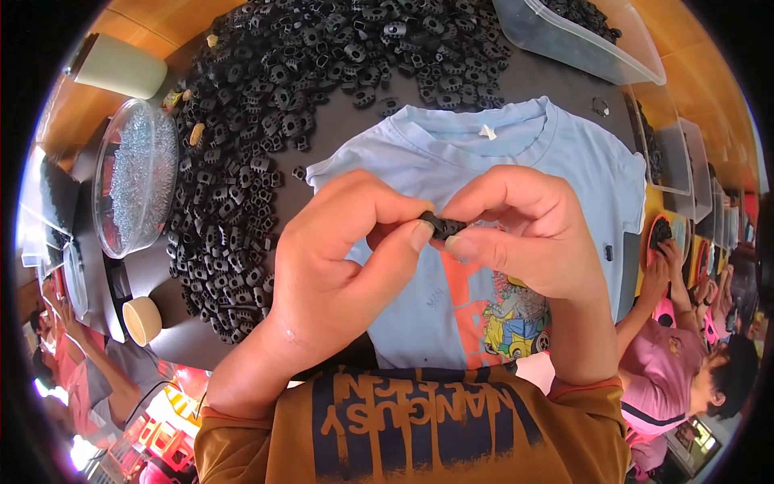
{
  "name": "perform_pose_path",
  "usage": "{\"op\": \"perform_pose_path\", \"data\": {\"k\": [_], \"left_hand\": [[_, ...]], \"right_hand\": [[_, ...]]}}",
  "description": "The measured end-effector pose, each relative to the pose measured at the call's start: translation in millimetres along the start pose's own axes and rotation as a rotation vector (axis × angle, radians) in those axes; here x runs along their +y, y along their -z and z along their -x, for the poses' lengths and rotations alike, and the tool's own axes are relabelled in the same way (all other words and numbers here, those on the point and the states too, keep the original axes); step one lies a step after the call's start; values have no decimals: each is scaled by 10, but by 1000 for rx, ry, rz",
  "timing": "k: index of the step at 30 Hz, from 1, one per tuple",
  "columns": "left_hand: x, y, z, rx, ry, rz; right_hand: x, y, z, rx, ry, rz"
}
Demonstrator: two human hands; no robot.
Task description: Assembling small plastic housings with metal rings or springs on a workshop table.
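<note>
Both my hands meet above a light blue T-shirt laid on the dark table. Between them is a small black plastic claw clip, mostly covered by the fingertips. My left hand pinches its left end with thumb and forefinger. On its right end, the thumb and forefinger of my right hand are closed. Whether the clip is one piece or two parts cannot be made out. A large heap of black claw clip pieces spreads from the left side to the far edge.
At the left stand a clear round tub of small silvery springs, a cream cup and a pale cylinder. A clear plastic bin with black pieces is at the far right. People sit at both sides, including one in pink.
</note>
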State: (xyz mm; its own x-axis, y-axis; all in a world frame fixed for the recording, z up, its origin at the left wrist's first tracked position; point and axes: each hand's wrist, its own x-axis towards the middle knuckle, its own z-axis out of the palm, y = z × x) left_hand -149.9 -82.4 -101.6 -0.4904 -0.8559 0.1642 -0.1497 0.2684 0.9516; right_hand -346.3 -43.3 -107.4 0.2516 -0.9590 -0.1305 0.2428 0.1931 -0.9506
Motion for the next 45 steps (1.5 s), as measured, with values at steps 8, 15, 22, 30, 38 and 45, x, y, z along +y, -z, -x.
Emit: {"op": "perform_pose_path", "data": {"k": [8, 15, 22, 30, 38, 45], "left_hand": [[-47, -65, 16, 48, -96, -90], [-85, 6, -37, 21, -208, -191], [-19, 163, -41, -67, -446, -423], [-33, 21, 5, 84, -604, -686], [-94, -41, 11, 153, -617, -769], [-94, -68, -10, 99, -632, -688]], "right_hand": [[25, -47, 18, 41, 108, 82], [90, -88, -14, 113, 363, 439], [93, -149, 17, 86, 317, 251], [118, -175, 56, 100, 153, -56], [176, -185, 46, 134, 109, -149], [173, -185, 34, 161, 155, -133]]}}
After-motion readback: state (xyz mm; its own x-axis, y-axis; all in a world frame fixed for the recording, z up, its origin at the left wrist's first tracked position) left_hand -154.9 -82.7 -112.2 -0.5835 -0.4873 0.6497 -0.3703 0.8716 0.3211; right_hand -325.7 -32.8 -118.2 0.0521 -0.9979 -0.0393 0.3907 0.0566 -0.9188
